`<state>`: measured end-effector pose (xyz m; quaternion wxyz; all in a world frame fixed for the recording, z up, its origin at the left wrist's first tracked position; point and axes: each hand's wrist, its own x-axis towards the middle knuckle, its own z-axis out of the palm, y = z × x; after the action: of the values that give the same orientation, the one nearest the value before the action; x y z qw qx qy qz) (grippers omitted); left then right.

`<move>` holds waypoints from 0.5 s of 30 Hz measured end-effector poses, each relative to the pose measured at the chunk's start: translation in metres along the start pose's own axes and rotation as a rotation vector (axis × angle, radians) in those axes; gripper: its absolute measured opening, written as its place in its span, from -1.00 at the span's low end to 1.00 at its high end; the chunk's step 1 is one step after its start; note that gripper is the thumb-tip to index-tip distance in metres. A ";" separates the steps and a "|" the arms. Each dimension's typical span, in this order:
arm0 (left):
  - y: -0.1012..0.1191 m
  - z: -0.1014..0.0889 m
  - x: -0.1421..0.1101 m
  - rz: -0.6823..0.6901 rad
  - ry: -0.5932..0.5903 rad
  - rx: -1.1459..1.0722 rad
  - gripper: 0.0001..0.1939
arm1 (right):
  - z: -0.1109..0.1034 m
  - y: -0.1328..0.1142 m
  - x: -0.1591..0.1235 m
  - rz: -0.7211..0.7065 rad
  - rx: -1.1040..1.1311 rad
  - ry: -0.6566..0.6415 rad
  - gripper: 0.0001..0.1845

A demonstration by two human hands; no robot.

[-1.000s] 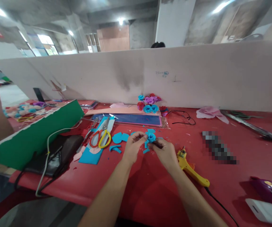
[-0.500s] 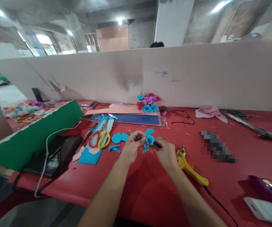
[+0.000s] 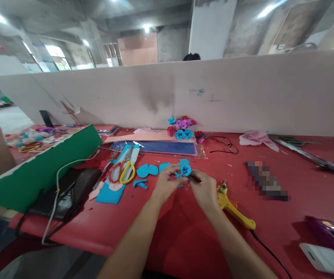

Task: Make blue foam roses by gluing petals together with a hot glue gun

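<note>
Left hand [image 3: 166,184] lower, before scraps [image 3: 164,166]

There is one held flower [image 3: 185,169] and one glue gun [image 3: 234,212].

The red worktop [image 3: 103,230] is finished smooth, with a soft sheen. A matt, paper-like surface is shown by the blue flower [image 3: 185,169] and the cut blue pieces [image 3: 143,171] to its left. The scissors [image 3: 128,159] are fitted with metal blades and glossy plastic handles. At right, the glue gun [image 3: 233,211] is cased in smooth plastic. Farther off, a blue sheet [image 3: 169,147] is covered by clear, shiny film.
</note>
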<state>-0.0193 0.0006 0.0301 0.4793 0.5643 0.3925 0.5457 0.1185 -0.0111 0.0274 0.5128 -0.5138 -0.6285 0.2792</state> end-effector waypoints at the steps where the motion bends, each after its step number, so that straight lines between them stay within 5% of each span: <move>1: 0.001 0.002 -0.001 0.042 0.007 0.051 -0.82 | 0.000 0.000 -0.001 -0.012 0.004 0.009 -0.77; 8: -0.004 0.007 -0.005 0.084 0.108 0.043 -0.84 | 0.008 -0.002 -0.007 -0.068 0.087 0.102 -0.81; 15: -0.004 0.007 -0.006 0.062 0.064 -0.007 -0.85 | 0.010 -0.001 -0.008 0.001 0.173 0.127 -0.84</move>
<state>-0.0130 -0.0047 0.0254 0.4513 0.5567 0.3883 0.5793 0.1086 -0.0177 0.0225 0.5939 -0.4844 -0.5682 0.2997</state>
